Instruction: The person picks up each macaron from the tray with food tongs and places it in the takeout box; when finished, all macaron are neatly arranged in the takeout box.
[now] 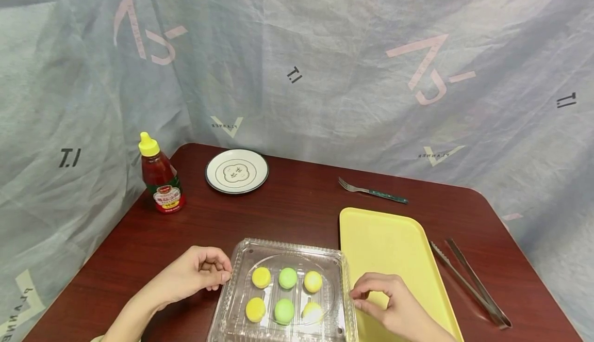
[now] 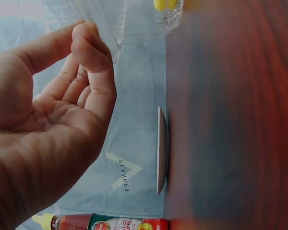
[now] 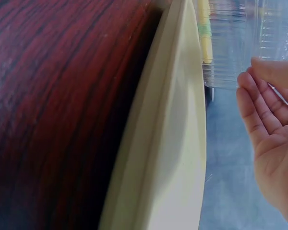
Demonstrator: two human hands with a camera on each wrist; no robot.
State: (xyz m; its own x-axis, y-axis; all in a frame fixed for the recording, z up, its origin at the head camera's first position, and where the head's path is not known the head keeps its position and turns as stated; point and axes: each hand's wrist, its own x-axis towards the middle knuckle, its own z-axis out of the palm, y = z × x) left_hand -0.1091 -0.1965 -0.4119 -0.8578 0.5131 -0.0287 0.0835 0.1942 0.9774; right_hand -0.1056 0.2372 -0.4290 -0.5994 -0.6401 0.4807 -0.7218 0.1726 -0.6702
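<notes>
A clear plastic clamshell box [image 1: 290,249] with a ribbed rim is at the front middle of the table, its lid down. Through the lid show several round yellow and green macarons [image 1: 287,278] in two rows. At the box's left edge, my left hand [image 1: 197,275] pinches the rim between thumb and forefinger, the other fingers curled loosely. In the left wrist view the thumb and forefinger meet at the plastic edge. Opposite it, my right hand [image 1: 390,300] pinches the right edge with thumb and fingertips, above the yellow tray [image 1: 385,239].
A ketchup bottle [image 1: 162,179] with a yellow cap stands at the left. Behind the box lies a white plate [image 1: 237,171] with a dark rim. Toward the back right is a fork [image 1: 373,192]. Metal tongs [image 1: 473,285] lie right of the tray. Grey cloth hangs around the table.
</notes>
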